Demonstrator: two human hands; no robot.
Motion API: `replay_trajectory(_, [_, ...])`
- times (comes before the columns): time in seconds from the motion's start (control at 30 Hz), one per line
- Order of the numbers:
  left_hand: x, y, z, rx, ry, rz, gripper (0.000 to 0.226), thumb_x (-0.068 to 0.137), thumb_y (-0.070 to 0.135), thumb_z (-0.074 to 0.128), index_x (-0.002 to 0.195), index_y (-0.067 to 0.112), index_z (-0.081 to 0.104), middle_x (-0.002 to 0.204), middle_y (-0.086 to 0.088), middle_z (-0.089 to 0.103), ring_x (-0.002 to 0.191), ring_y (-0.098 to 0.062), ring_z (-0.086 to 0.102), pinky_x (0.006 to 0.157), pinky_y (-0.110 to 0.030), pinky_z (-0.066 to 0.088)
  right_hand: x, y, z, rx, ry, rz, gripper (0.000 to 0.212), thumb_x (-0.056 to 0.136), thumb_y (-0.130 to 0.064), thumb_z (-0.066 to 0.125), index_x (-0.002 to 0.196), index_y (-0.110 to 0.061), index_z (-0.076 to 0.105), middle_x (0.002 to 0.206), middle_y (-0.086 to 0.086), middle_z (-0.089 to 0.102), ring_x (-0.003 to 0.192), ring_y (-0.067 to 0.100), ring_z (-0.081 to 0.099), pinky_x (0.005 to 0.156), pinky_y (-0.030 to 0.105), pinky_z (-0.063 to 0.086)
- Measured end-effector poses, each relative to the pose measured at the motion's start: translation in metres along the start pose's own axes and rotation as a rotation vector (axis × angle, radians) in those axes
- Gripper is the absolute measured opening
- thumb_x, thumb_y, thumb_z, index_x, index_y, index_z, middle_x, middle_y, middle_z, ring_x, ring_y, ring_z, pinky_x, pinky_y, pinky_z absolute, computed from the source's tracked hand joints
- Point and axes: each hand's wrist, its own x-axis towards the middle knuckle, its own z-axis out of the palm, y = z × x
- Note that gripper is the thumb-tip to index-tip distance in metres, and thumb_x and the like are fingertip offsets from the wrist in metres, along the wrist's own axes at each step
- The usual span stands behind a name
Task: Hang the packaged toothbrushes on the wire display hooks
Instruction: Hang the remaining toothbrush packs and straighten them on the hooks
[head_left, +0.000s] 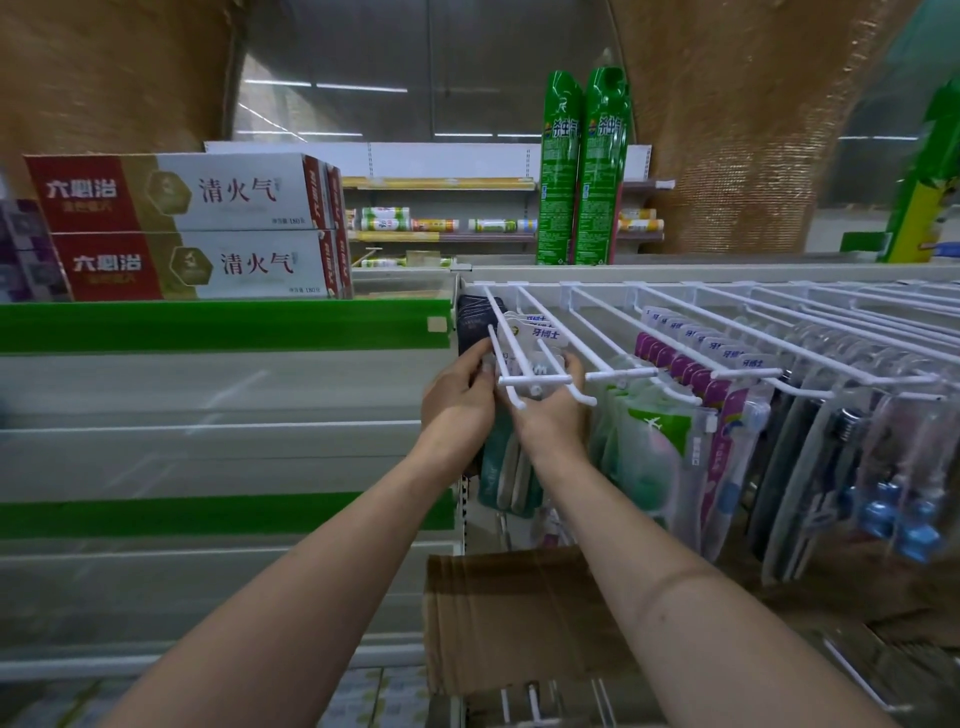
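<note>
Threading a clear-packed teal toothbrush packet (506, 467) onto the leftmost white wire display hook (511, 358), a person works with both bare hands at the hook's front end. The left hand (460, 400) has its fingers curled round the packet's left edge near the top, while the right hand (553, 400) cups the card top from the other side, fingers bent against it just beneath the hook's crossbar; the packet's body hangs down between the wrists. Whether the hang hole has already passed over the wire tip cannot be told, since the fingers hide it. Further back on the same hook sit more white-carded toothbrush packets (540, 330), and the neighbouring hooks to the right carry purple-carded toothbrush packets (696, 374). A brown cardboard box (519, 618) stands open below. The risk from here looks plain: if the hole misses the upturned tip, the packet could slip free on release and drop toward the box, or the thin card could tear at the hole if forced.
</note>
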Motion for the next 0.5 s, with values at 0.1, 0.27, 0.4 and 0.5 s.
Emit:
replay_trajectory(0.1, [0.001, -0.001, -0.001, 0.041, 0.018, -0.015, 0.035, 0.104, 0.03, 0.048, 0.132, 0.048, 0.06, 0.118, 0.003, 0.072, 0.108, -0.022, 0.065, 0.098, -0.044, 0.055, -0.001, -0.002, 0.004, 0.024, 0.019, -0.009, 0.056, 0.078, -0.005, 0.083, 0.101, -0.04, 0.045, 0.115, 0.007, 0.066, 0.1, 0.017, 0.065, 0.097, 0.044, 0.055])
replay_trajectory(0.27, [0.001, -0.001, -0.001, 0.066, 0.029, -0.002, 0.037, 0.104, 0.026, 0.048, 0.134, 0.043, 0.061, 0.112, 0.0, 0.074, 0.104, -0.026, 0.067, 0.094, -0.042, 0.056, -0.004, 0.005, 0.006, 0.052, 0.078, -0.022, 0.056, 0.075, -0.009, 0.085, 0.111, -0.038, 0.053, 0.108, -0.002, 0.07, 0.101, 0.015, 0.068, 0.096, 0.044, 0.056])
replay_trajectory(0.4, [0.002, -0.003, 0.0, 0.032, 0.026, -0.019, 0.039, 0.102, 0.025, 0.051, 0.134, 0.045, 0.06, 0.113, 0.002, 0.073, 0.106, -0.024, 0.066, 0.096, -0.045, 0.056, -0.004, 0.007, 0.003, 0.104, 0.125, -0.014, 0.057, 0.074, -0.003, 0.08, 0.118, -0.031, 0.056, 0.108, -0.005, 0.069, 0.1, 0.013, 0.067, 0.095, 0.042, 0.056])
replay_trajectory(0.5, [0.004, -0.003, 0.002, 0.043, 0.018, -0.014, 0.041, 0.1, 0.021, 0.054, 0.134, 0.043, 0.061, 0.107, 0.003, 0.074, 0.099, -0.023, 0.068, 0.092, -0.045, 0.058, -0.004, 0.008, 0.002, 0.044, 0.185, -0.036, 0.053, 0.076, -0.005, 0.08, 0.115, -0.032, 0.056, 0.101, -0.008, 0.067, 0.097, 0.016, 0.067, 0.091, 0.04, 0.057])
